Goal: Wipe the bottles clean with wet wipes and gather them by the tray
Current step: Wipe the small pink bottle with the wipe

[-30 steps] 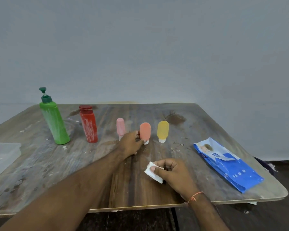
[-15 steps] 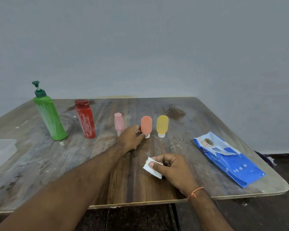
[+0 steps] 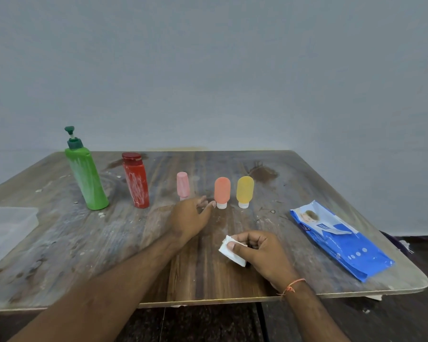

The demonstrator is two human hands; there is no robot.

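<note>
Five bottles stand in a row across the wooden table [image 3: 124, 245]: a green pump bottle [image 3: 87, 178] and a red bottle [image 3: 135, 181], both smeared white, then small pink [image 3: 182, 185], orange [image 3: 222, 190] and yellow [image 3: 245, 188] bottles standing on their white caps. My left hand [image 3: 190, 218] lies just left of the orange bottle with loosely spread fingers, one fingertip at its cap. My right hand [image 3: 262, 255] pinches a folded white wet wipe [image 3: 232, 251] just above the table, nearer me. A translucent tray [image 3: 8, 225] sits at the left edge.
A blue pack of wet wipes [image 3: 339, 238] lies at the right of the table, near its edge. The tabletop is stained and dusty on the left half. A grey wall stands behind the table.
My left hand has slipped down from the orange bottle's side to its cap, fingers looser. The right hand keeps the wipe in about the same place. The view has shifted a little.
</note>
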